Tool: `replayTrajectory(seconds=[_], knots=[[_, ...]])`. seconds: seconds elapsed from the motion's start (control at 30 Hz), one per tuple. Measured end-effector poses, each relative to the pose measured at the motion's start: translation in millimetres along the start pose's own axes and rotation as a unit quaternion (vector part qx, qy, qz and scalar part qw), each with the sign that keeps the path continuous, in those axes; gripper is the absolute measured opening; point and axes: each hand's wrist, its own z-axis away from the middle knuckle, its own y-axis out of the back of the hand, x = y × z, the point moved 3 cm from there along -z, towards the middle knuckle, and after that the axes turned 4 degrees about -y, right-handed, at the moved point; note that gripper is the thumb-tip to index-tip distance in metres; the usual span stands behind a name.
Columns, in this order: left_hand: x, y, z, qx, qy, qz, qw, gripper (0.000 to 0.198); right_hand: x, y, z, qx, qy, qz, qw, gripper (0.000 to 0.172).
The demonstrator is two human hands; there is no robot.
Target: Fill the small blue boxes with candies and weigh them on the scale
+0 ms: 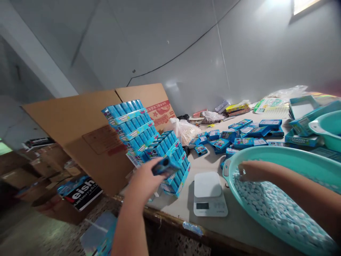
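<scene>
My left hand (145, 177) is wrapped round a small blue candy box (165, 167), which is tilted and slightly blurred. Right behind it rise stacked display trays of matching blue boxes (133, 129), with a lower stack (181, 161) beside them. On the right, my right hand (247, 171) is inside a turquoise basin (266, 151), at its left end. Its fingers are curled downward over pale blue and white candies (282, 204); whether any are in the fingers is hidden. Between the hands, a white digital scale (209, 188) stands on the table with nothing on its plate.
Loose blue boxes (247, 131) lie heaped behind the basin. A second turquoise basin (330, 124) stands at the far right. An open brown carton (80, 131) is behind the stacks. A plastic bag (185, 129) sits at the back. The table's worn front edge (191, 227) runs below the scale.
</scene>
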Motion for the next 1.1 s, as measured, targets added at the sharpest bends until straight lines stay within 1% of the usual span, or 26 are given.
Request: replayTrajectory(seconds=[0.03,0.07,0.1,0.13,0.17,0.2,0.23,0.3,0.4,0.5,0.57,0.63,0.8,0.87,0.97,1.0,1.03,1.1], knots=[[-3.7,26.1,-8.5,0.026,0.002,-0.032,0.999,0.059,-2.3,0.7,2.1,0.000,0.000,-0.001,1.000,0.042],[-5.6,49.0,-19.0,0.039,-0.010,-0.057,0.998,0.059,-4.1,1.2,3.8,0.000,0.000,-0.002,1.000,0.043],[-6.5,67.1,-31.5,0.036,-0.027,-0.074,0.996,0.057,-5.3,1.5,4.9,-0.001,0.001,-0.004,1.000,0.043],[-7.5,79.7,-45.2,0.021,-0.035,-0.087,0.995,0.053,-5.7,1.6,5.6,-0.002,0.002,-0.006,1.000,0.043],[-9.1,86.7,-59.2,-0.002,-0.039,-0.094,0.995,0.050,-5.6,1.6,5.9,-0.004,0.003,-0.008,1.000,0.043],[-11.0,89.1,-72.4,-0.022,-0.044,-0.095,0.994,0.050,-5.1,1.7,6.0,-0.005,0.004,-0.010,1.000,0.042],[-13.8,88.0,-84.1,-0.033,-0.042,-0.093,0.994,0.050,-4.4,1.9,6.1,-0.006,0.006,-0.013,1.000,0.042],[-21.4,78.5,-100.8,-0.039,-0.037,-0.085,0.995,0.051,-2.9,2.8,6.5,-0.006,0.007,-0.015,1.000,0.041],[-34.6,60.2,-108.6,-0.026,-0.033,-0.068,0.997,0.053,-1.8,4.4,7.9,-0.006,0.005,-0.016,1.000,0.043],[-46.6,50.8,-104.3,0.009,-0.033,-0.054,0.998,0.059,-1.5,5.1,8.1,-0.001,0.002,-0.016,1.000,0.044],[-51.8,49.2,-99.4,0.036,-0.038,-0.051,0.997,0.062,-1.2,4.7,7.0,0.003,0.004,-0.016,1.000,0.044],[-53.6,47.8,-94.1,0.055,-0.056,-0.049,0.996,0.060,-0.7,3.8,5.4,0.005,0.007,-0.017,1.000,0.045],[-52.7,37.5,-81.1,0.070,-0.108,-0.028,0.991,0.058,-0.4,2.6,3.4,-0.001,0.009,-0.016,1.000,0.042],[-54.0,31.5,-76.5,0.071,-0.110,-0.017,0.991,0.058,-0.5,2.7,3.9,-0.008,0.008,-0.015,1.000,0.043],[-53.9,21.1,-70.6,0.067,-0.096,-0.006,0.993,0.061,-0.8,3.5,5.5,-0.015,0.008,-0.013,1.000,0.045],[-52.2,18.0,-68.7,0.076,-0.091,-0.006,0.993,0.064,-1.1,3.8,6.1,-0.016,0.009,-0.013,1.000,0.046],[-49.5,15.8,-66.9,0.098,-0.086,-0.007,0.991,0.067,-1.4,4.3,6.6,-0.016,0.010,-0.013,1.000,0.046],[-42.9,13.0,-63.6,0.164,-0.074,-0.007,0.984,0.067,-1.8,5.3,7.6,-0.013,0.008,-0.012,1.000,0.046]])
